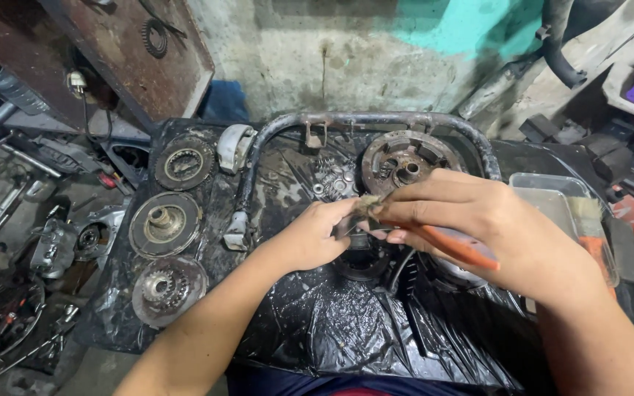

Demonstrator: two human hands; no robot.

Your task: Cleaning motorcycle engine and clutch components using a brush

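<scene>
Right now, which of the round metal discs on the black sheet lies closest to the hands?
The rusty disc with holes, just behind the right hand. The three other discs sit in a column at the left, far from both hands.

Left hand and right hand meeting over black plastic sheet, pinching a small grimy part. Orange-handled tool gripped in the right. Round clutch discs at left, bent metal bar behind.

Small part pinched between both hands hidden by fingers; orange tool tip covered; right forearm cut by frame edge
</scene>
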